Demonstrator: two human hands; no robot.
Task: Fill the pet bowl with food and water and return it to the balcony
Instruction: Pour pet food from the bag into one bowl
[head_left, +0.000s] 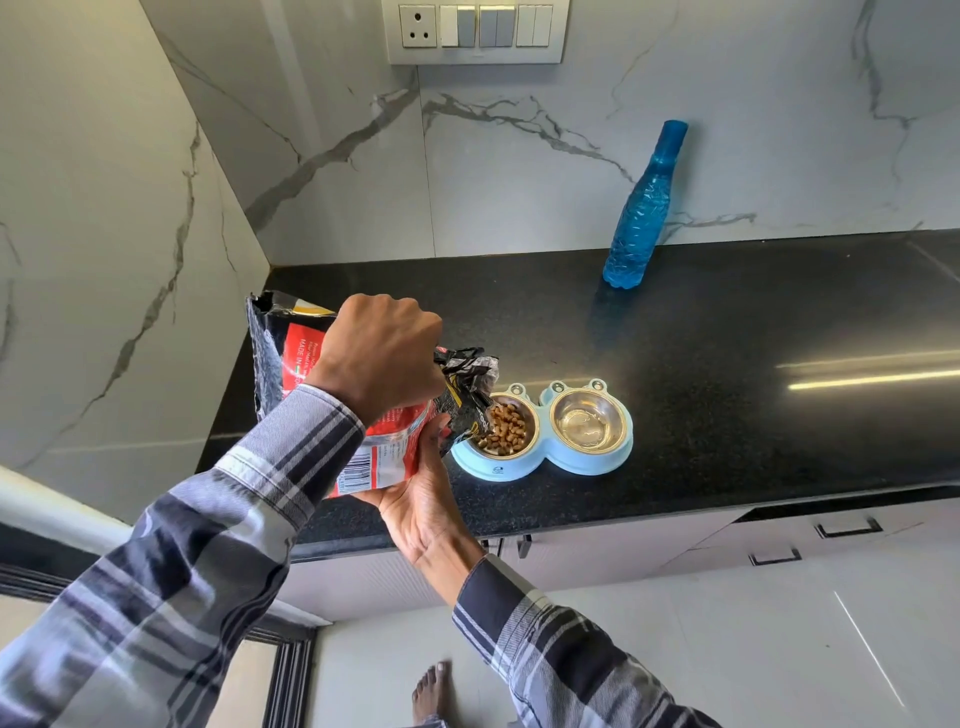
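The left hand (382, 358) is fisted around the top of the food bag (332, 395), and the right hand (421, 499) cradles it from beneath, fingers apparently curled up its side. Just right of both grips, the bag's crumpled mouth tilts over the pet bowl (543, 462) on the counter (727, 415); kibble (506, 428) fills its left cup. A blue bottle (641, 213) stands farther back.

A black granite counter (727, 415) is backed by veined marble walls (519, 182); a switch panel (475, 31) is mounted at twelve o'clock.
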